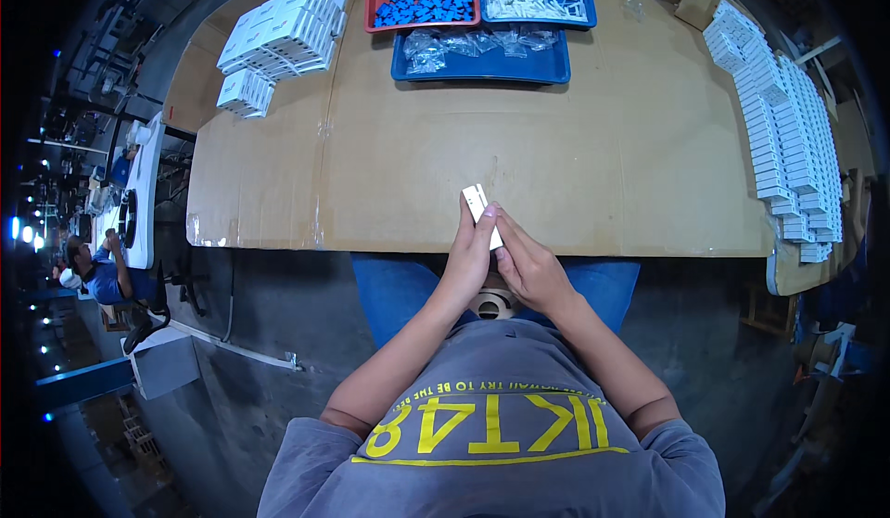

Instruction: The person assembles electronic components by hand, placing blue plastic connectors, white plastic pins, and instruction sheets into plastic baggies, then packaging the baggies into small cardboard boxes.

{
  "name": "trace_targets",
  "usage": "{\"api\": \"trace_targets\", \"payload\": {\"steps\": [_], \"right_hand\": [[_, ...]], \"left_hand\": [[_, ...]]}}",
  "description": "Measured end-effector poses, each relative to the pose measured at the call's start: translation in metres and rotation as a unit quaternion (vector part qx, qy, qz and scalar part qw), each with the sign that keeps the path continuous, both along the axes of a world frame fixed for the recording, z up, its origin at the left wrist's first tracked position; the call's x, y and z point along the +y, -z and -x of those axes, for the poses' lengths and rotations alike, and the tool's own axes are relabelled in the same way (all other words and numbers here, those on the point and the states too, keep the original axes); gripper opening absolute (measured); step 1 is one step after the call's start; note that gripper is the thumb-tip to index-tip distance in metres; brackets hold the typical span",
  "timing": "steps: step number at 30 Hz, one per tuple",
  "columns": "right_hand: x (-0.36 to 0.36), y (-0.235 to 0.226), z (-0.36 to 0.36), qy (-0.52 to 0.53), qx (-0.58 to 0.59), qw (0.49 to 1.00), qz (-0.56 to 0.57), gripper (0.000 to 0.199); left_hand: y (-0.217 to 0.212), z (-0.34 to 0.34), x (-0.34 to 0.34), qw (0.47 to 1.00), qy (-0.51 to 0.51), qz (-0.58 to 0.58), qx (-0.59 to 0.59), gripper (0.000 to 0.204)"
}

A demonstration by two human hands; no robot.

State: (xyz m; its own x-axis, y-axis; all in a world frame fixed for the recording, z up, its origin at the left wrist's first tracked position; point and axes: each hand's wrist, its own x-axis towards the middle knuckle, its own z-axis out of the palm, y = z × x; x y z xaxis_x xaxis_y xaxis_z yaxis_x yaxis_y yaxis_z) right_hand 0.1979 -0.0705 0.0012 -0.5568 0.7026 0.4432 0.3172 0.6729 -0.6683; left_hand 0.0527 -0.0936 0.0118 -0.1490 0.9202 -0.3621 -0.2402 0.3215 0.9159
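Observation:
A small white oblong piece, like a slim box or housing (475,201), is held upright-tilted between my two hands at the table's front edge. My left hand (466,256) is wrapped along its left side, with the thumb lying on its face. My right hand (533,268) closes on it from the right, fingers against its side and lower end. Part of the piece is hidden by my fingers, and I cannot make out its exact kind.
The table is covered with brown cardboard (408,166). Beyond my hands stand a red tray (371,8) of blue parts, a blue tray (591,12) of white sticks and another blue tray (482,77) of clear bags. White boxes (278,36) are stacked left, white pieces (788,138) right.

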Motion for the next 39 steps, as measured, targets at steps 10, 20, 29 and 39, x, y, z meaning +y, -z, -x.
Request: {"api": "trace_targets", "payload": {"steps": [10, 20, 29, 39], "right_hand": [[-0.01, 0.01, 0.004, 0.047, 0.015, 0.998, 0.035, 0.052], [-0.018, 0.021, 0.007, 0.061, -0.004, 0.998, 0.002, 0.05], [-0.016, 0.01, -0.001, 0.041, 0.003, 0.999, 0.033, 0.048], [0.003, -0.028, -0.012, 0.039, 0.253, 0.681, 0.686, 0.053]], "left_hand": [[0.014, -0.015, -0.002, 0.993, -0.06, -0.002, -0.098, 0.059], [0.011, -0.017, -0.007, 0.989, -0.087, 0.026, -0.114, 0.047], [0.013, -0.012, -0.008, 0.986, -0.062, 0.013, -0.153, 0.048], [-0.009, 0.01, -0.005, 0.971, 0.118, -0.198, 0.064, 0.093]]}}
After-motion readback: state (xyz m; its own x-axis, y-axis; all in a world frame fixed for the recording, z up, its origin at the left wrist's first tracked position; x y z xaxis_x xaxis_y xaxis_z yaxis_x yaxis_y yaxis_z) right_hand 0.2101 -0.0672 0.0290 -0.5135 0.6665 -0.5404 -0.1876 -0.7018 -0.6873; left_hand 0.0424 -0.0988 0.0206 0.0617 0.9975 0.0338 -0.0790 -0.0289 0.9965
